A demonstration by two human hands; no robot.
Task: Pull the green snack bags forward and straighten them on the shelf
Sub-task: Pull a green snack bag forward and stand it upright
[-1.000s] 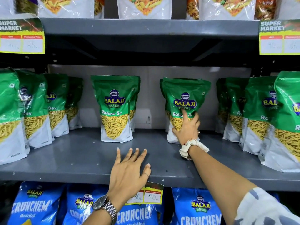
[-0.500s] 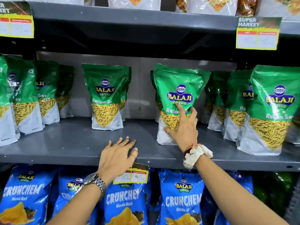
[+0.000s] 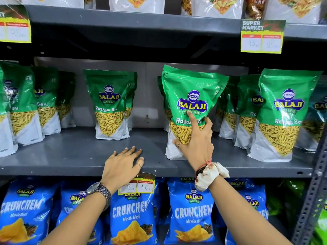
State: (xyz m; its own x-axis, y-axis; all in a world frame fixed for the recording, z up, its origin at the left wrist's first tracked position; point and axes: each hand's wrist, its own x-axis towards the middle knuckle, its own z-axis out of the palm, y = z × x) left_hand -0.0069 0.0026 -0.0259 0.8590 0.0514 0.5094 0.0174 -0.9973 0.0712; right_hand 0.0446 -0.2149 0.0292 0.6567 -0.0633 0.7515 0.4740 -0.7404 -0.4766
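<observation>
Green Balaji snack bags stand in rows on the grey middle shelf (image 3: 74, 156). My right hand (image 3: 196, 140) grips the lower front of one green bag (image 3: 192, 89), which stands upright near the shelf's front edge, with another bag partly hidden behind it. My left hand (image 3: 123, 163) rests flat on the shelf's front lip, fingers apart, holding nothing. A second green bag (image 3: 109, 103) stands further back to the left, with one more behind it. More green bags line the left side (image 3: 21, 103) and the right side (image 3: 284, 110).
Blue Crunchem bags (image 3: 192, 209) fill the shelf below. A yellow price tag (image 3: 137, 185) hangs on the shelf lip by my left wrist, another price tag (image 3: 261, 37) on the shelf above. A perforated metal upright (image 3: 313, 191) stands at the right.
My right hand has drawn the green bag forward toward the shelf's front edge. My left hand stayed on the shelf lip. The view has moved closer and shifted right.
</observation>
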